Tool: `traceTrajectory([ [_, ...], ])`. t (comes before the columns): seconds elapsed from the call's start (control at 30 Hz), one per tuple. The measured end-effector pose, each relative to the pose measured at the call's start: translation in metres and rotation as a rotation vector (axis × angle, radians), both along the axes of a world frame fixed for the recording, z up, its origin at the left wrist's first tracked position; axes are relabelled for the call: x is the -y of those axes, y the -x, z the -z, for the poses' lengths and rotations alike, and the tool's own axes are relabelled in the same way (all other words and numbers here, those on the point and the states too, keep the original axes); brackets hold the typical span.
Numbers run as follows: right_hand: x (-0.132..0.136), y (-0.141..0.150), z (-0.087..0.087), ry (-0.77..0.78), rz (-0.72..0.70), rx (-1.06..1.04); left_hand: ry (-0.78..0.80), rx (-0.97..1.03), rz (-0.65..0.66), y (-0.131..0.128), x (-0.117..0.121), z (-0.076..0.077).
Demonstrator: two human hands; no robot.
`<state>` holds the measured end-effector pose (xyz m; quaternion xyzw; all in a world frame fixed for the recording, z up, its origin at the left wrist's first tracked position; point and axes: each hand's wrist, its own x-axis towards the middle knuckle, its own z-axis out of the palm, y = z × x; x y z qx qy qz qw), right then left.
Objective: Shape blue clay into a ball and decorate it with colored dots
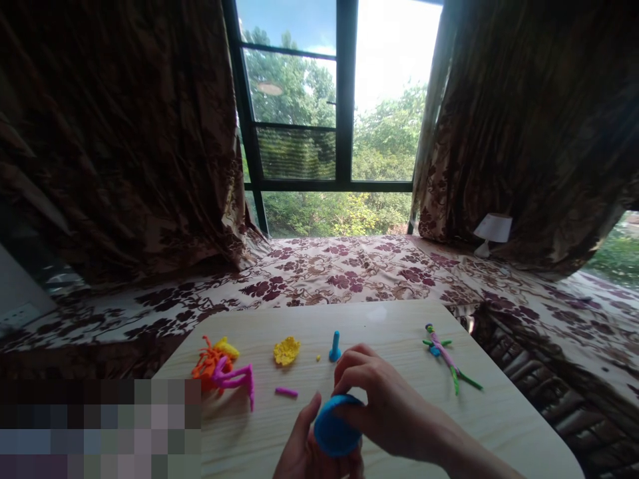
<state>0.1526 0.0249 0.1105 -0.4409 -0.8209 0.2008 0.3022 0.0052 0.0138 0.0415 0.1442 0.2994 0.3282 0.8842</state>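
Note:
Both my hands hold a flat round blue clay lump [333,428] low over the wooden table [389,319]. My left hand [304,451] cups it from below with the thumb up beside it. My right hand [387,404] curls over its top edge, fingers closed on it. On the table in front stand a small blue clay peg [335,346], a yellow clay piece [286,350] and a short pink clay roll [286,392].
An orange, yellow and pink clay figure [222,369] lies at the left. A pink and green stick figure [446,359] lies at the right. Beyond the table are a floral cloth [339,266], a white lamp [492,233], curtains and a window.

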Motion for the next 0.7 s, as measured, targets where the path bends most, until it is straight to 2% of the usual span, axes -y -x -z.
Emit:
traceTrajectory([
  [0.2,0.0,0.0,0.005,0.001,-0.072,0.024,0.081,-0.05,-0.009,-0.001,-0.001,0.004],
  [0.37,0.0,0.0,0.004,0.022,-0.047,-0.024,0.014,0.018,0.003,-0.001,0.0,0.001],
  [0.53,-0.002,-0.005,0.004,-0.02,-0.06,0.027,0.024,-0.037,0.0,0.0,0.004,-0.004],
  [0.7,-0.003,-0.009,0.007,0.022,-0.025,-0.06,0.008,0.026,-0.026,-0.001,0.008,-0.006],
])
